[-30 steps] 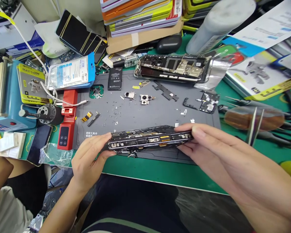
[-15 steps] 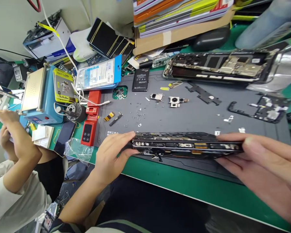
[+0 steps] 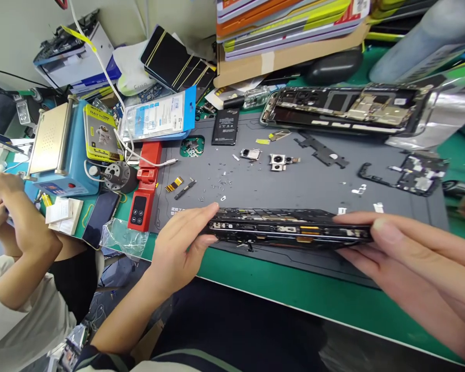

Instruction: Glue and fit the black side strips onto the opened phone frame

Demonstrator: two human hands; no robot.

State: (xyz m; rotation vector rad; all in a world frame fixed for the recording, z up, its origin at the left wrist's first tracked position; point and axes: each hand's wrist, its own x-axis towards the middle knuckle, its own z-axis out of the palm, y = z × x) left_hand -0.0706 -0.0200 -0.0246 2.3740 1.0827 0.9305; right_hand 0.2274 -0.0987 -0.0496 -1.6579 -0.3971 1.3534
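Note:
Edge-on to the camera, an opened phone body (image 3: pixel 290 230) with bare inner parts and orange flex cables is held above the front of the grey mat (image 3: pixel 201 168). My left hand (image 3: pixel 180 243) pinches its left end between thumb and fingers. My right hand (image 3: pixel 411 253) grips the right end, thumb on the near edge, fingers above and below. Past the phone lie a camera module (image 3: pixel 279 161), a smaller camera module (image 3: pixel 250 154), a phone battery (image 3: pixel 225 127), loose screws (image 3: pixel 220 183) and a flex cable (image 3: pixel 174 184).
A second opened phone (image 3: pixel 341 111) lies at the back right, beside a black bracket (image 3: pixel 321 150) and a black frame part (image 3: pixel 418 175). A red tool (image 3: pixel 141 206) and a blue heating machine (image 3: pixel 72 155) stand left. A co-worker's arm (image 3: pixel 27 232) is at far left.
The phone body has shifted slightly left in view, my right hand with it, while its tilt has changed a little. Both hands keep their hold. A blurred shape has appeared at the far right edge.

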